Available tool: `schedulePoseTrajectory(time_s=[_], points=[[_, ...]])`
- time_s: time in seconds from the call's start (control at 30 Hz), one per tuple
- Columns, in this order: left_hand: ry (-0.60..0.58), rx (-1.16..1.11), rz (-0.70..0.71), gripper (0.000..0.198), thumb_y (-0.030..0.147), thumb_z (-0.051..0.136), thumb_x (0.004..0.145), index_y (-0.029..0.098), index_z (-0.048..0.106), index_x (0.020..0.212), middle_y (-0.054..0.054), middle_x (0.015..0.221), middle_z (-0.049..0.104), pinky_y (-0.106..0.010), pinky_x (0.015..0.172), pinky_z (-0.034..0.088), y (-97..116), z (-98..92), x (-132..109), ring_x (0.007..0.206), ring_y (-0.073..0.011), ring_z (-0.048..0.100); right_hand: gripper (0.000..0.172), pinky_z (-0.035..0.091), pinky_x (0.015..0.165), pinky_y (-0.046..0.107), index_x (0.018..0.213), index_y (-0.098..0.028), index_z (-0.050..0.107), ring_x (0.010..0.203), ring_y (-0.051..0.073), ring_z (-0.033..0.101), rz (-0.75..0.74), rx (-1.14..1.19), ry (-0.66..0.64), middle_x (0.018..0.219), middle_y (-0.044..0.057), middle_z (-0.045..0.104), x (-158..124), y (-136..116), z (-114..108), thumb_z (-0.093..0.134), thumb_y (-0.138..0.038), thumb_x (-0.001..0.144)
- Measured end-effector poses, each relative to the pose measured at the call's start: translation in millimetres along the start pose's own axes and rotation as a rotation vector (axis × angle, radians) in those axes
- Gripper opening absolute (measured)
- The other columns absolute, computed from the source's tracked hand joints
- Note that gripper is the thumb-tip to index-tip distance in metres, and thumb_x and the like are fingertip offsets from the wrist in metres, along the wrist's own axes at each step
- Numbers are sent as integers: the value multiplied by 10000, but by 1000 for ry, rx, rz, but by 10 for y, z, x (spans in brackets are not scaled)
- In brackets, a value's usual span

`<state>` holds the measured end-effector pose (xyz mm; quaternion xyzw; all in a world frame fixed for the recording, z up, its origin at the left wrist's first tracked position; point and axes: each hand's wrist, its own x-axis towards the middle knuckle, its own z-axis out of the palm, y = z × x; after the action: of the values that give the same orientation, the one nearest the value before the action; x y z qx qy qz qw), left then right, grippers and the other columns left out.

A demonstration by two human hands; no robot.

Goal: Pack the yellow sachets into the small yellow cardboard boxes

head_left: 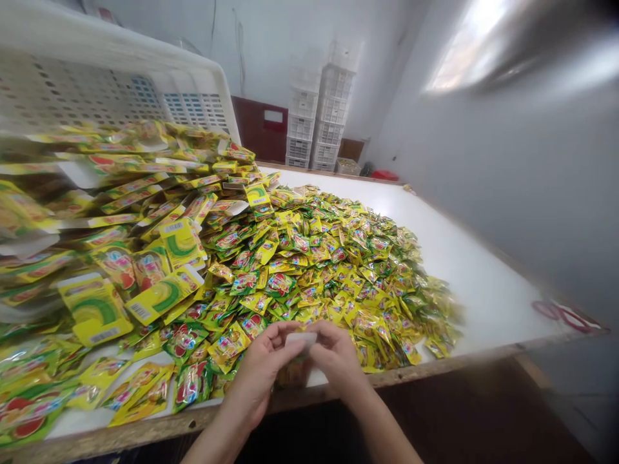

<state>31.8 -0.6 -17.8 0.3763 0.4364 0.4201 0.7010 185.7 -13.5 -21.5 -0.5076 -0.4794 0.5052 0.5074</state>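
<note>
My left hand [258,370] and my right hand [338,357] meet at the table's front edge, fingers pinched on a small white-topped packet [300,340] held between them. Its lower part looks like a clear bag of small items, partly hidden by my fingers. Just beyond my hands lies a big heap of yellow-green sachets [329,264] with red fruit pictures. To the left sit flat yellow cartons [164,293] with green arcs and barcodes, mixed into the heap.
A white perforated crate [120,90] tilts over the pile at the far left. The white table [483,290] has a wooden rim. Stacked white crates [319,116] stand at the back wall. Red-handled scissors [561,316] lie at the right edge.
</note>
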Motion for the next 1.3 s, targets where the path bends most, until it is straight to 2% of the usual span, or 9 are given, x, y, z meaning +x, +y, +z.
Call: schedulePoseTrajectory(time_s=[0.1,0.2,0.37,0.57,0.77,0.93,1.13,1.23,1.3], points=[[152,85,147,294,359,752,769,196,737,1014,-48,1000,764,-293,917,495,-150,-67,58,988,-207,668,186,475,637,263,862,-218,800,759,177,594,-120,-73,-6,806,45,682,59,16,1,635,-200,777],[196,140,190,299,417,688,819,197,757,1008,-52,1063,763,-312,982,480,-244,-134,60,1080,-225,650,187,499,589,276,895,-232,807,746,196,625,-79,-20,-56,833,63,706,83,24,-22,677,-340,816],[163,234,215,337,399,688,823,224,719,1109,-36,1106,750,-292,952,504,-184,-172,66,1061,-214,663,221,491,532,249,849,-191,787,559,138,599,85,133,-39,668,24,688,95,59,-25,810,-350,697],[44,416,288,199,372,672,838,214,729,945,-23,934,751,-238,818,532,-101,-250,84,889,-183,684,282,510,504,248,699,-160,759,517,128,596,151,218,51,652,19,691,138,141,10,901,-338,532],[42,498,336,205,359,673,829,230,756,966,-44,976,754,-283,841,543,-34,-239,53,922,-214,689,304,490,444,247,681,-150,727,449,124,562,180,155,-20,551,0,643,199,42,-10,886,-376,553],[60,641,474,167,343,670,834,266,791,919,-52,988,765,-351,943,515,-40,-294,31,992,-242,679,238,506,550,268,712,-179,729,600,157,615,38,76,-97,682,14,668,140,13,-55,871,-335,604],[-20,598,520,168,300,691,823,280,778,965,-50,1060,754,-368,971,517,-217,-356,6,1067,-251,664,51,510,716,309,815,-244,740,824,205,633,-244,-120,12,859,43,674,-77,180,-5,761,-244,768],[-35,609,523,180,283,657,851,288,762,997,-45,1088,742,-351,947,526,-300,-317,-2,1052,-240,667,97,502,780,328,873,-263,746,897,214,623,-344,-206,72,941,64,667,-197,178,29,671,-206,848],[-56,655,511,260,284,644,858,305,729,1103,-45,1144,727,-354,962,515,-328,-268,-15,1077,-244,657,110,501,787,328,891,-261,749,911,216,625,-337,-203,36,973,70,667,-212,143,2,659,-206,858]])
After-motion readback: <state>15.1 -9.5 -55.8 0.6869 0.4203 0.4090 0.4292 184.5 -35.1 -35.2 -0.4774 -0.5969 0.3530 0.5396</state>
